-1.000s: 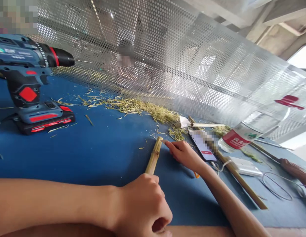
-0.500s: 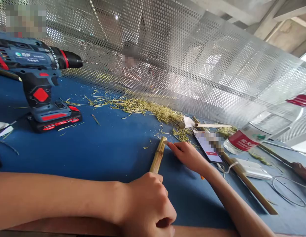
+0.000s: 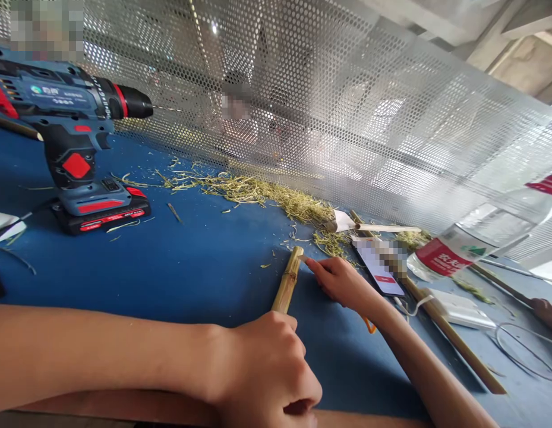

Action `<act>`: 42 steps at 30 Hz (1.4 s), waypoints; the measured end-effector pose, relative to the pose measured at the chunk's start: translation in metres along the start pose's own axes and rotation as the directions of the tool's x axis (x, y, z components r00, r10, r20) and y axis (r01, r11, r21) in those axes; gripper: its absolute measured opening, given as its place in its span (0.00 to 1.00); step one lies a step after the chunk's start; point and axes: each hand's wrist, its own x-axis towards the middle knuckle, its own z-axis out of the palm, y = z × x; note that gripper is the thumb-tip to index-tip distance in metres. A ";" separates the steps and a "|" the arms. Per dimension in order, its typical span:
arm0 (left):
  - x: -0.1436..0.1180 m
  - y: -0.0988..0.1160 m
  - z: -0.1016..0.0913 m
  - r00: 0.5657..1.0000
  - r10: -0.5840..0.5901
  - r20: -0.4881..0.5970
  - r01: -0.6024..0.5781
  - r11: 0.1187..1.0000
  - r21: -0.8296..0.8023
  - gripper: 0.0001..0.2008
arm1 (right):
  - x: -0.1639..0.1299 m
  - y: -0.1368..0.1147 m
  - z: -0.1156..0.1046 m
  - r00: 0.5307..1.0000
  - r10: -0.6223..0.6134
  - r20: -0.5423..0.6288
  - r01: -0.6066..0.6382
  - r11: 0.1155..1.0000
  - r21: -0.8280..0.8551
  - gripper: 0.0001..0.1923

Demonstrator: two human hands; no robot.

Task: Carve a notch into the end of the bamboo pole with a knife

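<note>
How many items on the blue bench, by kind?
Bamboo sticks: 3, one in the left hand, one under the phone, one by the screen
Cordless drill: 1
Phone: 1
Water bottle: 1
Total: 6

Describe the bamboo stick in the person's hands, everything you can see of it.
The bamboo stick is a short, yellowish-tan piece with a knobbly node near its far end. It points away from the person over the blue table. The left hand is closed around its near end, hiding that part; the right hand touches its far tip with a fingertip.
</note>
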 end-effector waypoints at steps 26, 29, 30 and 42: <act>0.001 0.003 0.003 0.999 -0.015 -0.050 0.015 1.000 -0.007 0.14 | 0.006 0.000 0.002 0.992 -0.109 -0.059 0.097 0.978 -0.184 0.39; 0.001 0.002 0.003 0.999 -0.010 -0.044 0.009 1.000 -0.013 0.14 | 0.006 -0.001 0.002 0.992 -0.119 -0.042 0.110 0.976 -0.188 0.39; 0.001 0.002 0.003 0.999 -0.007 -0.046 0.006 1.000 -0.019 0.14 | 0.006 -0.001 0.002 0.991 -0.128 -0.037 0.119 0.974 -0.193 0.39; 0.003 0.001 0.004 0.999 -0.025 -0.021 0.024 0.999 -0.041 0.15 | 0.005 0.002 -0.005 0.980 -0.197 0.029 0.198 0.958 -0.207 0.38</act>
